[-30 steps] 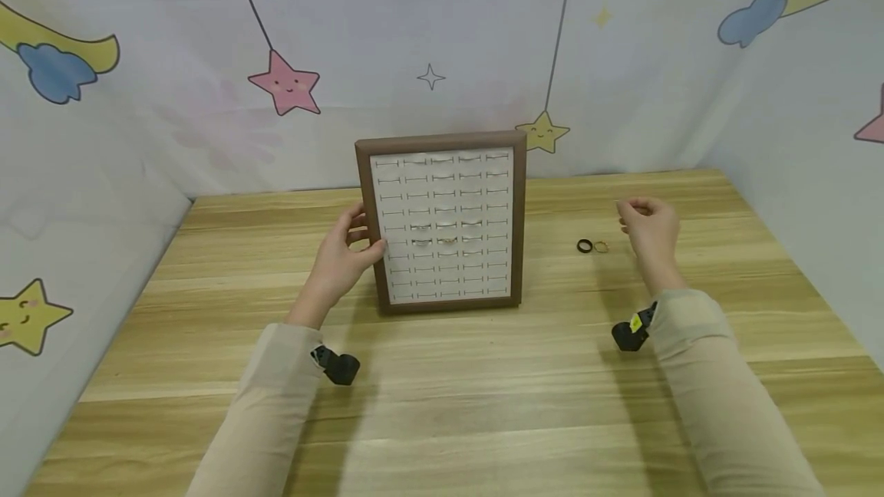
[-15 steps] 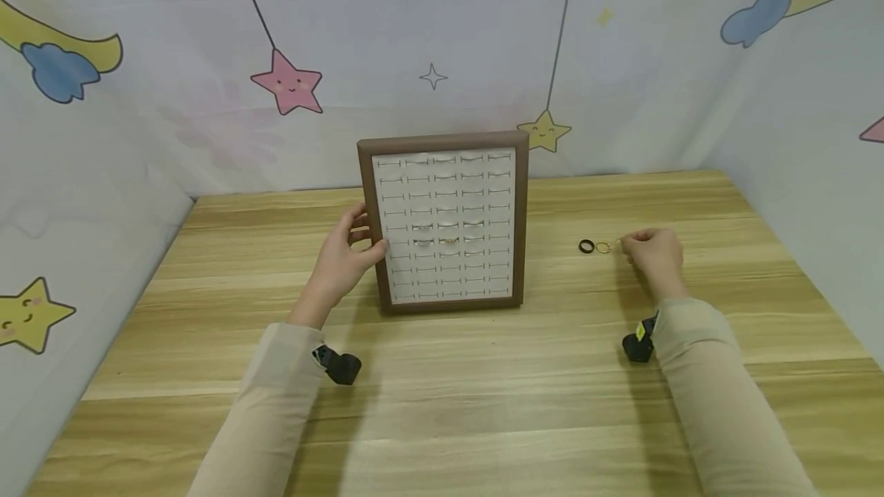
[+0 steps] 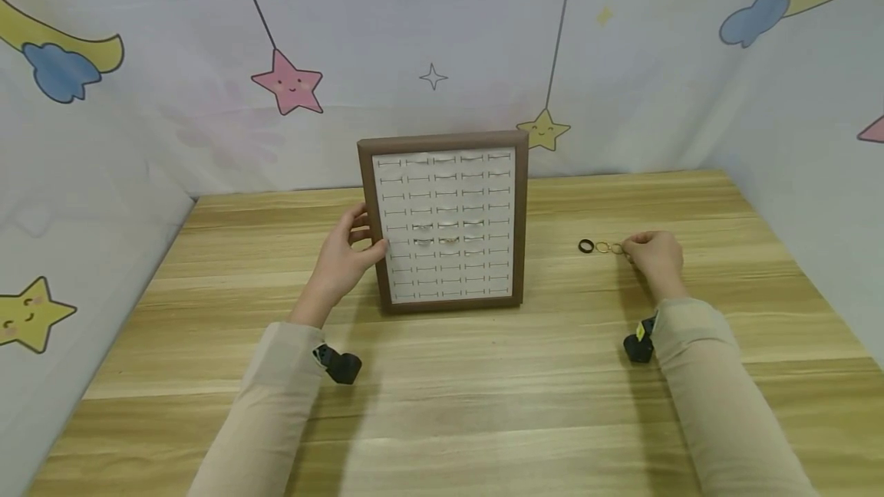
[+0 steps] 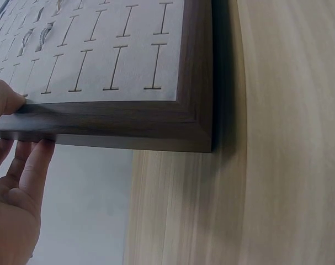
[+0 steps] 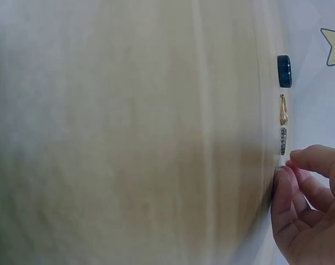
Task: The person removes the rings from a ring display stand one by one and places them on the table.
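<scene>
My left hand (image 3: 345, 250) grips the left side of a brown-framed ring display board (image 3: 449, 225), thumb on the front and fingers behind. The board stands tilted back on the table. Several rings sit in its slots around the middle rows. On the right, three loose rings lie in a row: a black ring (image 3: 585, 246), a gold ring (image 3: 603, 248) and a thin studded ring (image 5: 283, 141). My right hand (image 3: 656, 259) is beside the studded ring, its fingertips close to the ring's near end. In the right wrist view the fingers look loosely bent and slightly apart from it.
The wooden table (image 3: 442, 405) runs under everything. Behind it hangs a pale cloth backdrop (image 3: 366, 37) printed with stars and moons, and similar cloth stands on both sides.
My right hand has come down to the table, and the thin ring from its fingertips now lies beside the gold ring. The left hand and the display board have stayed put.
</scene>
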`<state>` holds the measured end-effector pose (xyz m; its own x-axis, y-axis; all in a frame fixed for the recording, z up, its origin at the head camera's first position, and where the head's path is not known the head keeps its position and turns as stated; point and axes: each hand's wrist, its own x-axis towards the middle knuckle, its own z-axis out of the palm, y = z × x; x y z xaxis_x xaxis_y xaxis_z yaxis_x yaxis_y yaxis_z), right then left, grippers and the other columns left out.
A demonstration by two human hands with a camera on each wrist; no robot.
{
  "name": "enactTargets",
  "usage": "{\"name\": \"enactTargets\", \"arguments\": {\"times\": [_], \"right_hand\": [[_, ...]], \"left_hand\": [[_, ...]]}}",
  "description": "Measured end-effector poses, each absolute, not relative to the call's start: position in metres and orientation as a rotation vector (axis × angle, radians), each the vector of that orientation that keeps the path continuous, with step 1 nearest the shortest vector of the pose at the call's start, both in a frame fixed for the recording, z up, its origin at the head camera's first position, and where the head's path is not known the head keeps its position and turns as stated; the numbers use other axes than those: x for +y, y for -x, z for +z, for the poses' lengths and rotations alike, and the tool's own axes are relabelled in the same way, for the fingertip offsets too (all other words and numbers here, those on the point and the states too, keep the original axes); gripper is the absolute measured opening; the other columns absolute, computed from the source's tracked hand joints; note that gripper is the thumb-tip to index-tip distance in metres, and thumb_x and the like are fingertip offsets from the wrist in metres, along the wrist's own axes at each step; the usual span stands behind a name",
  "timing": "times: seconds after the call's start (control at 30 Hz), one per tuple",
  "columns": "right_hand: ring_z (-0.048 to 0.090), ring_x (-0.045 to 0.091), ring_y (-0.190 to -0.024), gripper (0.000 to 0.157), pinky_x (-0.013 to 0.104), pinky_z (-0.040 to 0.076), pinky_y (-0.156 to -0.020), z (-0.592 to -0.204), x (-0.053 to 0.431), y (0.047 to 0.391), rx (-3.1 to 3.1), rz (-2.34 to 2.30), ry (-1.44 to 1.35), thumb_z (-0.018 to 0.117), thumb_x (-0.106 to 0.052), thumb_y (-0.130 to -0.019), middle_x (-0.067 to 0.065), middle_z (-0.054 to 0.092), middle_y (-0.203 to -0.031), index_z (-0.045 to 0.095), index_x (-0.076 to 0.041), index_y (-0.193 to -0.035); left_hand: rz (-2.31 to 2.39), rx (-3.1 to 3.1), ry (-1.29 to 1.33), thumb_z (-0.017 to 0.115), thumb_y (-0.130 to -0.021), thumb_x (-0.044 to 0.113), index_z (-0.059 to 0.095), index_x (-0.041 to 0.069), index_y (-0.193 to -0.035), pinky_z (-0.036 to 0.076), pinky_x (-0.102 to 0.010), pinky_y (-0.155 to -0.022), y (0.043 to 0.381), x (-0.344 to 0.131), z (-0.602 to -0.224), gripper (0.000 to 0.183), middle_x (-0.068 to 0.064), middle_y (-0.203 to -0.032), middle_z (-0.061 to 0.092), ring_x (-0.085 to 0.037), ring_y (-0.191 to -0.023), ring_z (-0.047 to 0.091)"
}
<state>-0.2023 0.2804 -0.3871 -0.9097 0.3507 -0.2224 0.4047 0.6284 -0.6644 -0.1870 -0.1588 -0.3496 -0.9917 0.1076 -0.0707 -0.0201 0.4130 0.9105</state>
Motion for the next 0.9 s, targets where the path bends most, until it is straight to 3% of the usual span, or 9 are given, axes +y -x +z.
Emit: {"name": "enactTargets", "arguments": {"times": [0.17, 0.23, 0.3, 0.43, 0.6, 0.73, 0.9], "right_hand": [[0.056, 0.011, -0.072, 0.038, 0.02, 0.044, -0.062, -0.386, 0.28, 0.202, 2.793, -1.151, -0.682, 0.049, -0.019, -0.093, 0.017, 0.067, -0.103, 0.061, 0.005, -0.121], [0.057, 0.013, -0.077, 0.04, 0.019, 0.043, -0.064, -0.386, 0.279, 0.203, 2.802, -1.172, -0.695, 0.048, -0.02, -0.094, 0.022, 0.062, -0.119, 0.059, 0.003, -0.125], [0.06, 0.016, -0.085, 0.041, 0.018, 0.042, -0.066, -0.385, 0.277, 0.205, 2.814, -1.21, -0.709, 0.048, -0.022, -0.095, 0.023, 0.059, -0.125, 0.058, 0.002, -0.127], [0.056, 0.021, -0.095, 0.041, 0.017, 0.04, -0.067, -0.381, 0.271, 0.207, 2.85, -1.309, -0.707, 0.047, -0.024, -0.097, 0.021, 0.059, -0.124, 0.057, -0.001, -0.129], [0.049, 0.004, -0.079, 0.04, 0.012, 0.042, -0.059, -0.367, 0.253, 0.211, 2.905, -1.501, -0.65, 0.048, -0.027, -0.097, 0.004, 0.058, -0.108, 0.059, -0.003, -0.127], [0.047, -0.005, -0.077, 0.038, 0.01, 0.042, -0.063, -0.349, 0.23, 0.212, 2.955, -1.685, -0.541, 0.05, -0.028, -0.096, -0.008, 0.053, -0.095, 0.062, -0.002, -0.122], [0.05, -0.007, -0.075, 0.029, 0.008, 0.042, -0.064, -0.33, 0.194, 0.211, 3.092, -1.828, -0.236, 0.055, -0.019, -0.095, 0.005, 0.064, -0.097, 0.066, 0.001, -0.112]], "left_hand": [[1.64, 2.544, -0.084, 0.06, -0.092, 0.017, 0.018, 0.013, -0.153, 0.044, -0.049, -0.105, 0.187, -0.159, -0.349, 0.074, -0.016, -0.149, 0.035, -0.032, -0.136, 0.039], [1.643, 2.542, -0.084, 0.06, -0.092, 0.017, 0.018, 0.013, -0.153, 0.044, -0.049, -0.105, 0.187, -0.159, -0.349, 0.074, -0.016, -0.149, 0.035, -0.032, -0.136, 0.039], [1.643, 2.542, -0.082, 0.06, -0.092, 0.017, 0.018, 0.013, -0.153, 0.044, -0.049, -0.105, 0.187, -0.159, -0.349, 0.074, -0.016, -0.149, 0.035, -0.032, -0.136, 0.039], [1.642, 2.54, -0.081, 0.06, -0.092, 0.018, 0.019, 0.013, -0.153, 0.044, -0.049, -0.105, 0.187, -0.159, -0.349, 0.074, -0.016, -0.149, 0.035, -0.032, -0.136, 0.039], [1.635, 2.546, -0.077, 0.06, -0.092, 0.017, 0.019, 0.012, -0.153, 0.044, -0.049, -0.105, 0.187, -0.159, -0.349, 0.073, -0.016, -0.148, 0.035, -0.032, -0.136, 0.039], [1.635, 2.548, -0.075, 0.06, -0.092, 0.016, 0.019, 0.012, -0.152, 0.044, -0.049, -0.105, 0.187, -0.158, -0.349, 0.073, -0.016, -0.148, 0.035, -0.032, -0.136, 0.04], [1.636, 2.548, -0.069, 0.06, -0.092, 0.016, 0.019, 0.011, -0.152, 0.044, -0.049, -0.105, 0.187, -0.158, -0.349, 0.073, -0.016, -0.148, 0.036, -0.032, -0.136, 0.04]]}}
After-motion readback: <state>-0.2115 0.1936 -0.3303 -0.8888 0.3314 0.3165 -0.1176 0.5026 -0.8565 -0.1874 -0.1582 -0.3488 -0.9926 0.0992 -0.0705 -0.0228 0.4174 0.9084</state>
